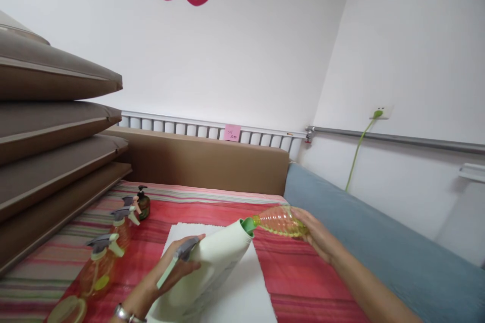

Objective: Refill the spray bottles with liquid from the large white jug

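My right hand [310,229] is wrapped round the base of a clear yellow ribbed bottle [280,221], tipped on its side. The bottle's neck points left, into the green-lined mouth of a pale green cylindrical container [212,262]. That container leans to the right over a white sheet [250,282]. My left hand [178,265] rests against the container's left side, its fingers closed round a grey and pale green trigger spray head [182,255]. Part of those fingers is hidden by the container. Whether liquid is flowing, I cannot tell.
Orange-tinted spray bottles [96,272] and a dark pump bottle [143,204] stand at left on a striped red cloth [303,272]. A round lid-like piece [68,310] lies at lower left. Stacked brown cushions [56,121] rise at left; a blue padded side [359,232] runs along the right.
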`<state>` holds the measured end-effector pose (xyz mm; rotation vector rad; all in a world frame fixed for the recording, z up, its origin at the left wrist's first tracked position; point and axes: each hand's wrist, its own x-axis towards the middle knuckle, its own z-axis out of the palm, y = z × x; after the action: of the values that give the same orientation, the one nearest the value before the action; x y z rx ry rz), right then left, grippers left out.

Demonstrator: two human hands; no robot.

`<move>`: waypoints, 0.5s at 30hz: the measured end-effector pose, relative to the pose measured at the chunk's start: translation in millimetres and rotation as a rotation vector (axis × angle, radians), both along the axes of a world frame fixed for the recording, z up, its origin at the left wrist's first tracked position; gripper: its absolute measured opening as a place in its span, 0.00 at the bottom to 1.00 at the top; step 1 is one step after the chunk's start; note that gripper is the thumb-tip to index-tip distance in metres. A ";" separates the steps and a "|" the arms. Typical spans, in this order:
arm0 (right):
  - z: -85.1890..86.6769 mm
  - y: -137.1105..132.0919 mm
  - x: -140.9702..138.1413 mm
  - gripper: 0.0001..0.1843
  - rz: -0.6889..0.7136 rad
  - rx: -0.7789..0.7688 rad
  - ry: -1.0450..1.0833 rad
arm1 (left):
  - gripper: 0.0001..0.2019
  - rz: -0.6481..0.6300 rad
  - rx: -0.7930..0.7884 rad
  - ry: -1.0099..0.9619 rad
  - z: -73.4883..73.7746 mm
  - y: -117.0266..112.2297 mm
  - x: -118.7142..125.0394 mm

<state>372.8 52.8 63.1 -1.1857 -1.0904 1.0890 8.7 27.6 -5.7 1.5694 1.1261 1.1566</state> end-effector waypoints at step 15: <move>21.2 4.5 -5.2 0.21 -0.049 -0.003 -0.250 | 0.26 -0.081 -0.001 0.097 6.0 -7.4 -5.2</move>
<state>367.5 57.3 84.3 -1.3699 -1.2430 0.9213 3.5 20.2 0.2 1.6700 1.1147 1.0365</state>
